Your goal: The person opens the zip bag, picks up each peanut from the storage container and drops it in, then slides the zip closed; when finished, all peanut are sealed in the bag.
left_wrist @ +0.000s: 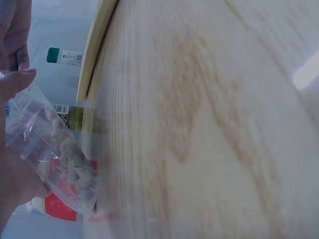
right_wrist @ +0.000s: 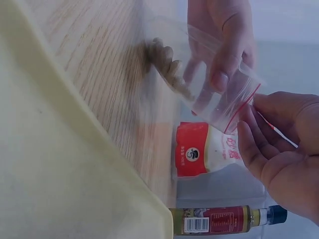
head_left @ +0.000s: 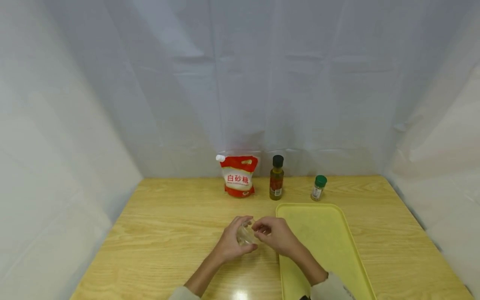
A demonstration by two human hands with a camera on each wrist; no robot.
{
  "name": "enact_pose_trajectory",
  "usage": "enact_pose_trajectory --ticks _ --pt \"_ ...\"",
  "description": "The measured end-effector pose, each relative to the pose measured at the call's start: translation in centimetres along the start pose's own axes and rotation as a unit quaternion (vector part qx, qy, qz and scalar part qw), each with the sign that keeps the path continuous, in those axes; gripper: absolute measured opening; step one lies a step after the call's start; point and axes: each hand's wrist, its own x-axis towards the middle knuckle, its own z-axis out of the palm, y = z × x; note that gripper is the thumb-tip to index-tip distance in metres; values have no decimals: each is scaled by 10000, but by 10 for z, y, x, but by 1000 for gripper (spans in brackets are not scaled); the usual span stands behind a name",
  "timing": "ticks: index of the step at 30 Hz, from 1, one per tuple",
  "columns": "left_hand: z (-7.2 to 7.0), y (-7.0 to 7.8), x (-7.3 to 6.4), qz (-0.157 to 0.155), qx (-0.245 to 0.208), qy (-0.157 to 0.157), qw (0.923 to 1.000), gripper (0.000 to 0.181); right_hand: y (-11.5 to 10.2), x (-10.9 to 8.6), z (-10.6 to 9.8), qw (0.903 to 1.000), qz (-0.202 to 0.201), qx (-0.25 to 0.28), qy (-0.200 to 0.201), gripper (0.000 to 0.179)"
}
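A clear zip bag (head_left: 245, 234) with a red line along its top is held above the table between my two hands. Several small brownish lumps (right_wrist: 167, 64) lie in its lower end; their kind is hard to tell. My left hand (head_left: 229, 243) grips the bag from the side, thumb on one face and fingers round the other. At the red-lined top edge, my right hand (head_left: 279, 237) pinches the plastic between thumb and fingers. A thin red-and-white strip (right_wrist: 279, 132) shows by the right fingers. Whether the bag's mouth is parted cannot be told.
A yellow tray (head_left: 346, 227) lies on the wooden table, right of the bag. Along the back stand a red-and-white sugar pouch (head_left: 240, 177), a dark-capped bottle (head_left: 276, 179) and a green-lidded jar (head_left: 318, 189). Pale sheeting (head_left: 240, 83) hangs behind and on both sides.
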Motion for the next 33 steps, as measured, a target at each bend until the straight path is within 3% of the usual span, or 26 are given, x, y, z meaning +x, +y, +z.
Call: enact_pose_trajectory --ticks 8,11,16,19,27,33 --pt "0 -1 -1 1 46 78 10000 76 -7 -6 -3 9991 -303 -294 94 9" --pt "0 -1 -2 18 105 151 9998 79 -10 -8 -4 9987 -356 -307 -210 14" --pt "0 3 -2 -56 165 365 9992 87 -10 -8 -4 9958 -69 -86 -912 20" --pt "0 6 -3 -132 148 451 9988 91 -9 -9 -4 9941 45 -1 -1080 17" --pt "-7 9 -11 -292 -205 470 9983 89 -4 -11 -10 9976 -171 -287 -600 16" --pt "-16 8 -16 -225 -806 843 9929 41 4 -12 -15 9994 -156 -301 -111 10"
